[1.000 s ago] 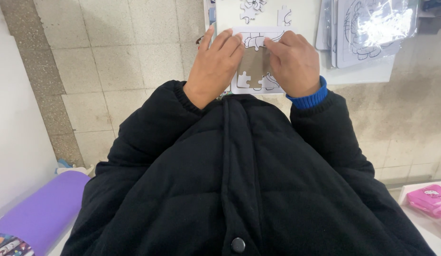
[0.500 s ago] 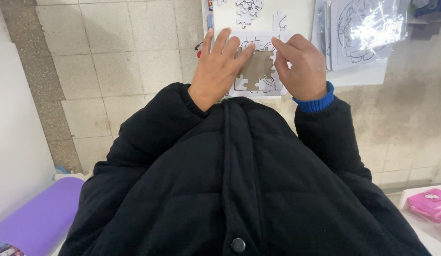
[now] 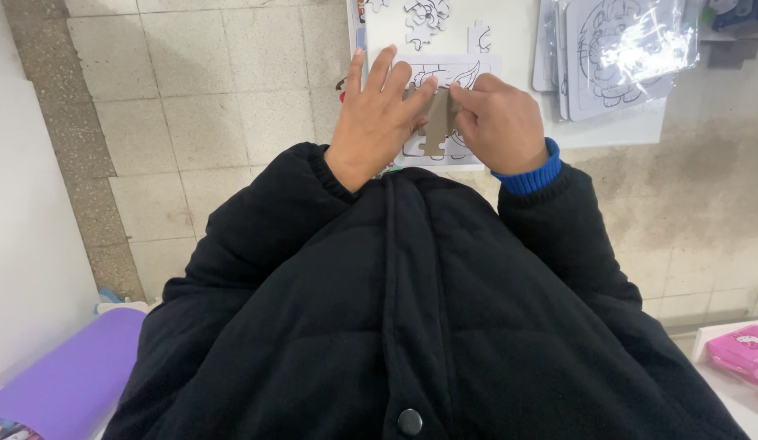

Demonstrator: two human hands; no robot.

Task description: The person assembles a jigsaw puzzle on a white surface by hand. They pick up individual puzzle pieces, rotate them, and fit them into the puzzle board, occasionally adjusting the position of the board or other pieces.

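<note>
At the near edge of the white table (image 3: 517,33), we have both hands on a small jigsaw puzzle board (image 3: 477,67), white card with black line drawing. Our left hand (image 3: 377,122) lies flat with fingers spread and half curled, its fingertips pressing on a brown cardboard piece (image 3: 436,122) whose knobbed outline shows between the hands. Our right hand (image 3: 501,122) is curled, fingers bent inward and pinching the same brown piece from the other side; a blue knit cuff (image 3: 527,175) peeks out of the black padded jacket sleeve (image 3: 583,244). The board sits right at the table's front rim, its lower edge just beside our wrists, so there is little room toward us. Beyond the board, loose white puzzle pieces (image 3: 424,15) lie near the far side, with bare tabletop between. To the right, well apart from the hands, a stack of puzzle sheets in glossy clear plastic wrap (image 3: 623,49) overlaps the table edge. Below left, pale square floor tiles (image 3: 200,122) are open. A purple mat (image 3: 61,375) lies at lower left, a pink case (image 3: 742,350) at lower right.
</note>
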